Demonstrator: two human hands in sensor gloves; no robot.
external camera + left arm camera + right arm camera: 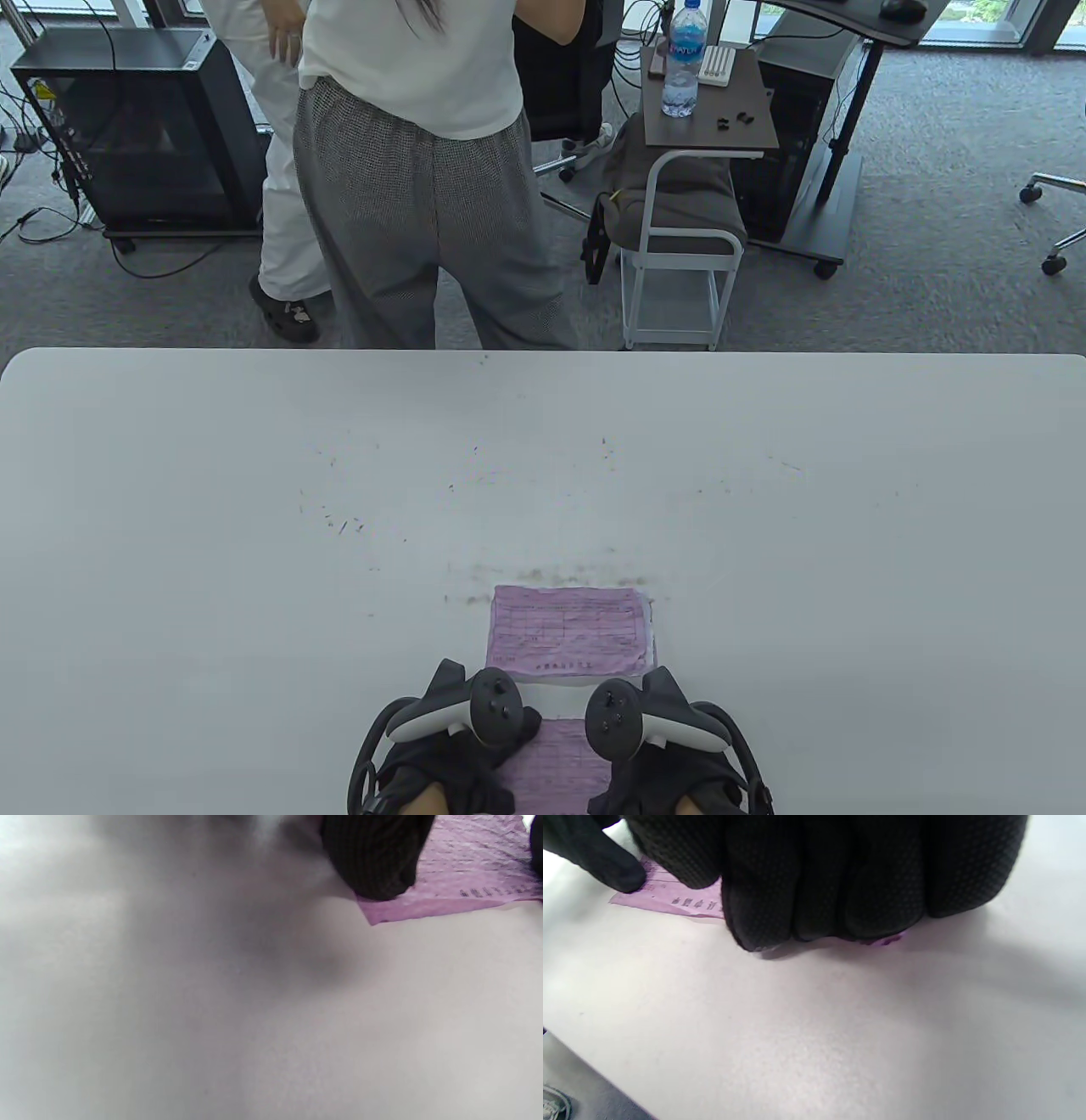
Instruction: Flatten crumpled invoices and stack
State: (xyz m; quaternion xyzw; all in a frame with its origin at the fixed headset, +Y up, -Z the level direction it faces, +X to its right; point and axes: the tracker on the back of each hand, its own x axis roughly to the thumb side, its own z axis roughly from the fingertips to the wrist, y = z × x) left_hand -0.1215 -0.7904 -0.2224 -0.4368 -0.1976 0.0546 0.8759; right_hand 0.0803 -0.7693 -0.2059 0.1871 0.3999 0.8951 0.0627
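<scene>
Two pink invoices lie on the white table [254, 509]. The far invoice [564, 632] lies flat, a white sheet edge showing under it. The near invoice [556, 764] lies between my hands at the table's front edge. My left hand [450, 751] is at its left side; in the left wrist view a gloved fingertip [373, 861] presses on the corner of the invoice [462, 874]. My right hand [670, 751] is at its right side; its fingers [840, 887] press together on the edge of the invoice [670, 897], thumb apart. The trackers hide most of both hands.
Bare white tabletop stretches left, right and behind the papers, with small dark scuffs [543, 573] beyond the far invoice. Past the far edge stand a person [424, 187], a small cart [679, 255] with a water bottle [683, 59], and a black cabinet [144, 127].
</scene>
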